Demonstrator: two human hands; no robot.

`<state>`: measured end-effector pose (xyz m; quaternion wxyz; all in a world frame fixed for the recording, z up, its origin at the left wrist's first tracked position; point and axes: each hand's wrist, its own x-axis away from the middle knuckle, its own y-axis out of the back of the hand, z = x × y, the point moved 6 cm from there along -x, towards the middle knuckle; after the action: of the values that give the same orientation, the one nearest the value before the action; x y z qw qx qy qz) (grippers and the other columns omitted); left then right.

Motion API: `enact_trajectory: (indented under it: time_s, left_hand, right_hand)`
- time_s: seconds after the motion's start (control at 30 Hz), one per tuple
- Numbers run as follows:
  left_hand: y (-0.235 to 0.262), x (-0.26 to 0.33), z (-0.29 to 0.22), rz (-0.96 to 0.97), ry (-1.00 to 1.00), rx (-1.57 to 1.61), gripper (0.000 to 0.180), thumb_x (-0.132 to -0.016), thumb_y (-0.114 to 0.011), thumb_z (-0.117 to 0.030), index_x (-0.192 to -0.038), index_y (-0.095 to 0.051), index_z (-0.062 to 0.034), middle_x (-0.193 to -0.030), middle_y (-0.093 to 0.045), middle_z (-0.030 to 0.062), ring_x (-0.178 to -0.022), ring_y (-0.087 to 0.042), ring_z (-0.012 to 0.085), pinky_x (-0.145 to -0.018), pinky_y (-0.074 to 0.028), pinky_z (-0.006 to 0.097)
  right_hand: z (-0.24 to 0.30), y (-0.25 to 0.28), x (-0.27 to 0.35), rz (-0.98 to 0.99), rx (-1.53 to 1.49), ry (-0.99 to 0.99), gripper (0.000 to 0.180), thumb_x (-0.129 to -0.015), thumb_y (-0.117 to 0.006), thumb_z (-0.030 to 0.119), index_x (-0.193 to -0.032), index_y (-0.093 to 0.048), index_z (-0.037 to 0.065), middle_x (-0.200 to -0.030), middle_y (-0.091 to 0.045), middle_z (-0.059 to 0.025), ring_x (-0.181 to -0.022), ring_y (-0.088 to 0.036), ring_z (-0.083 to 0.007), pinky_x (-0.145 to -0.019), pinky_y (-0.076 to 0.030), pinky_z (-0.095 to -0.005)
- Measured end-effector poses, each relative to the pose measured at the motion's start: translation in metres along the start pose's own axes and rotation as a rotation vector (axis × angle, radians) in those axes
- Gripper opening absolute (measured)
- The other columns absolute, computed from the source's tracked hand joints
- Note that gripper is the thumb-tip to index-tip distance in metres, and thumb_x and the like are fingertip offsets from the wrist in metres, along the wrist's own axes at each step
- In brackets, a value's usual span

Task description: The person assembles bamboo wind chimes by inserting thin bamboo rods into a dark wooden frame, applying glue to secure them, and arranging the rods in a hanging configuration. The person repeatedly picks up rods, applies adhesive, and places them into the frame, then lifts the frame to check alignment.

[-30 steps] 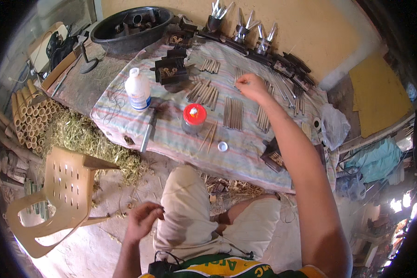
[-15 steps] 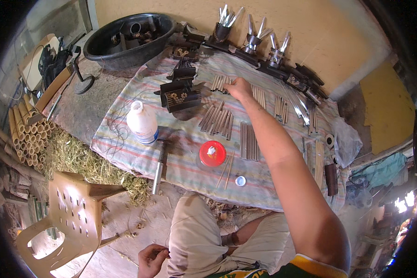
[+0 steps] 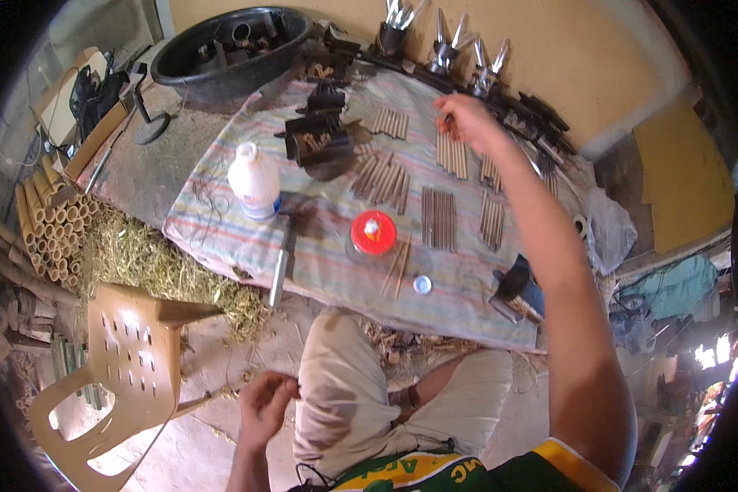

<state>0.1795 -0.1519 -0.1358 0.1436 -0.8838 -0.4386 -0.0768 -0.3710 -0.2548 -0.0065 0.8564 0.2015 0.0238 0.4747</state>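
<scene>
My right hand [image 3: 472,125] is over the far side of the cloth, just above a row of tan tubes [image 3: 452,157]. Its fingers are curled together, with a small dark thing showing at them that I cannot make out. My left hand [image 3: 264,403] hovers beside my left knee, thumb and fingers pinched; a tiny dark speck shows at the tips. Short tubes [image 3: 391,123] lie side by side left of my right hand, with more tubes [image 3: 382,180] nearer me. A dark brown set of sticks [image 3: 439,219] and another small bundle [image 3: 492,221] lie closer on the right.
On the striped cloth [image 3: 320,275] stand a white bottle [image 3: 252,182], a red-lidded jar [image 3: 373,234], a small blue-white cap [image 3: 422,284] and a hammer [image 3: 280,271]. Dark carved holders [image 3: 316,143] lie beyond. A black basin [image 3: 221,74] sits far left; a plastic chair [image 3: 131,353] stands near left.
My right hand has left the far row of short tubes and moved right, over the tan tubes. My left hand has risen a little beside the knee. The view has shifted slightly.
</scene>
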Motion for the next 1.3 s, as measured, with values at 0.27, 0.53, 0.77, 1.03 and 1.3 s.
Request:
enact_trajectory:
  time_s: [0.27,0.53,0.77,1.03,1.3]
  left_hand:
    - [-0.09,-0.038,-0.057,0.06,-0.259,0.029,0.015,-0.094,-0.063,-0.008,-0.099,-0.062,0.0063,-0.081,-0.065,0.0057,-0.072,-0.062,0.0093,-0.066,-0.05,0.023]
    - [-0.202,-0.018,-0.09,0.262,-0.293,0.006,0.017,-0.095,-0.063,-0.012,-0.098,-0.063,0.0049,-0.076,-0.064,0.004,-0.067,-0.062,0.0085,-0.061,-0.05,0.022]
    - [-0.289,0.013,-0.066,0.492,-0.254,-0.124,0.015,-0.095,-0.062,-0.01,-0.093,-0.062,0.0051,-0.075,-0.065,0.0037,-0.068,-0.059,0.005,-0.059,-0.048,0.021]
    - [-0.313,0.023,-0.074,0.537,-0.346,-0.312,0.012,-0.091,-0.061,-0.005,-0.087,-0.06,0.0063,-0.071,-0.065,0.0048,-0.065,-0.057,0.0035,-0.053,-0.047,0.022]
    - [-0.314,0.016,-0.075,0.539,-0.386,-0.362,0.015,-0.089,-0.063,-0.008,-0.086,-0.062,0.0064,-0.071,-0.067,0.0098,-0.062,-0.061,0.0074,-0.054,-0.049,0.024]
  right_hand:
    - [0.059,0.05,0.259,0.156,-0.503,0.371,0.026,-0.095,-0.055,0.013,-0.117,-0.06,0.0,-0.098,-0.066,-0.0082,-0.078,-0.059,-0.0114,-0.068,-0.048,-0.0284]
    - [-0.094,-0.011,0.427,-0.123,-0.728,0.054,0.02,-0.097,-0.055,0.012,-0.115,-0.055,0.004,-0.113,-0.061,-0.0121,-0.1,-0.065,-0.0299,-0.077,-0.059,-0.0465]
    - [-0.13,-0.033,0.454,-0.284,-0.91,-0.011,0.031,-0.093,-0.065,0.013,-0.119,-0.055,-0.001,-0.102,-0.064,-0.0077,-0.096,-0.065,-0.0174,-0.076,-0.059,-0.0325]
    - [-0.122,-0.026,0.457,-0.313,-0.835,0.024,0.027,-0.09,-0.07,0.014,-0.111,-0.06,0.0,-0.096,-0.068,-0.0056,-0.086,-0.066,-0.0116,-0.07,-0.055,-0.0267]
    - [-0.122,-0.029,0.455,-0.291,-0.817,0.046,0.023,-0.09,-0.07,0.014,-0.109,-0.062,0.001,-0.095,-0.068,-0.0045,-0.085,-0.065,-0.0102,-0.07,-0.053,-0.0248]
